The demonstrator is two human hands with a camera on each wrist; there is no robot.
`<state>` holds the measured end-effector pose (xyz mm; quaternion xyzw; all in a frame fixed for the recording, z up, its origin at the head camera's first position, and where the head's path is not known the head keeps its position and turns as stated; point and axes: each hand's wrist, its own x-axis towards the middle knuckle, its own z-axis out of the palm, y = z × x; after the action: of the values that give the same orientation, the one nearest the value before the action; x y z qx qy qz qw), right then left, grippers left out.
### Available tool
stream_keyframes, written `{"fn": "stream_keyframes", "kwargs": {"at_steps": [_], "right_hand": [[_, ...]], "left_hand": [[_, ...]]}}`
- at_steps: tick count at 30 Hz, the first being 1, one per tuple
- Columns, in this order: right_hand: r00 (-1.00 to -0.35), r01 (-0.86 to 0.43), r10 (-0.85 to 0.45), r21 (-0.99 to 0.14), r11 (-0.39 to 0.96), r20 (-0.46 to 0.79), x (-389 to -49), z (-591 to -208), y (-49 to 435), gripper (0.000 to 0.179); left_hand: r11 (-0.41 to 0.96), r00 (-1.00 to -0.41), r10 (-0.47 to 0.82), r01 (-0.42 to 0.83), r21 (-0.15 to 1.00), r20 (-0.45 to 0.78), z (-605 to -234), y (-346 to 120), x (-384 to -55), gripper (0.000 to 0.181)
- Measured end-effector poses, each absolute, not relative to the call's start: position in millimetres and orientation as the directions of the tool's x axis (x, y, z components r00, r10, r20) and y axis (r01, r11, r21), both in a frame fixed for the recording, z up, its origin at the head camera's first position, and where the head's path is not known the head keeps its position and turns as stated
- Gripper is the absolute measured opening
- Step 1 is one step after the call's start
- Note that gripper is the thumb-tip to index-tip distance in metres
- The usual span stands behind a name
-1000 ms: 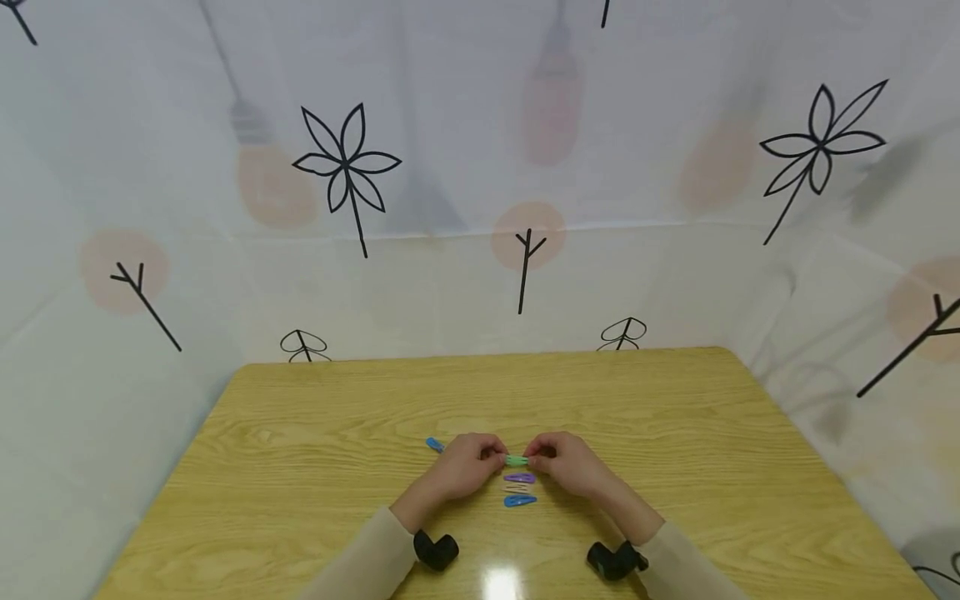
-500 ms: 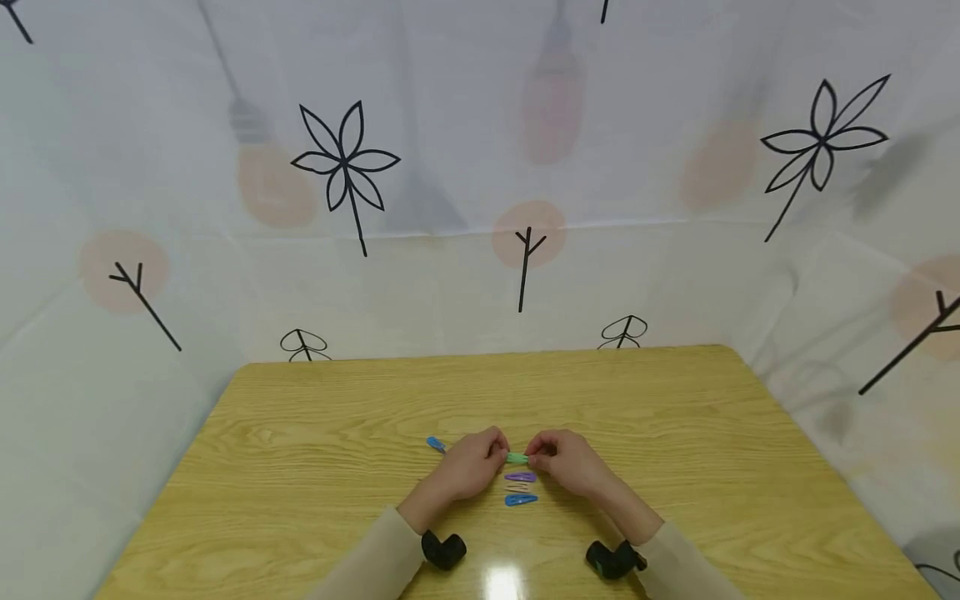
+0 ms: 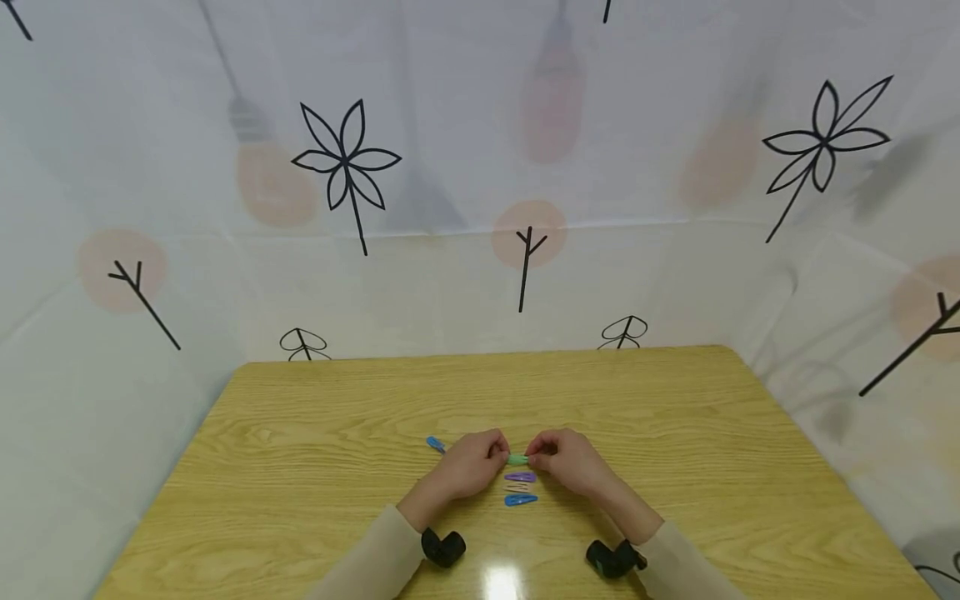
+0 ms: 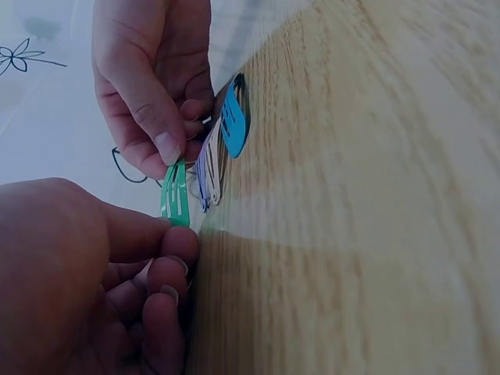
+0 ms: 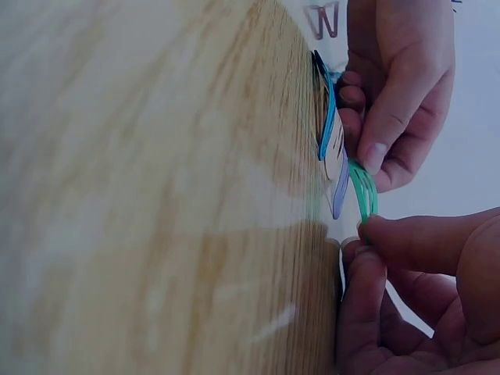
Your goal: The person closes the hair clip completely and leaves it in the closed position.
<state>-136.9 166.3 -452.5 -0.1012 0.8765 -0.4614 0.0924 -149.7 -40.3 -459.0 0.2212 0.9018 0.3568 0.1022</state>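
A green snap hair clip (image 3: 517, 459) is held crosswise between both hands, close over the table. My left hand (image 3: 474, 463) pinches its broad end between thumb and forefinger, as the left wrist view shows. At the other, narrower end, the thumb and fingers of my right hand (image 3: 570, 462) pinch the clip. In the right wrist view the green clip (image 5: 364, 190) looks bowed. Just nearer to me a purple hair clip (image 3: 521, 477), a beige hair clip (image 3: 517, 487) and a blue hair clip (image 3: 521, 500) lie in a column.
Another blue clip (image 3: 435, 444) lies left of the left hand, its lower end hidden by that hand. The wooden table (image 3: 300, 467) reaches back to a pale patterned cloth (image 3: 442, 292). Black wrist cameras (image 3: 442, 547) sit on both wrists.
My left hand has shifted slightly to the right and changed its finger position on the green hair clip. The right hand stays nearly still, and the clips on the table have not moved.
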Motion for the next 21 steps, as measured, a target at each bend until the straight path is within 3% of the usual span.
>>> {"fn": "stream_keyframes", "kwargs": {"at_steps": [21], "right_hand": [[-0.962,-0.070,-0.257,-0.830,0.554,-0.090,-136.5,-450.6,168.1,0.006]], "left_hand": [[0.643,-0.880,0.474,0.312,0.699,-0.043,-459.3,-39.6,-151.7,0.007]]}}
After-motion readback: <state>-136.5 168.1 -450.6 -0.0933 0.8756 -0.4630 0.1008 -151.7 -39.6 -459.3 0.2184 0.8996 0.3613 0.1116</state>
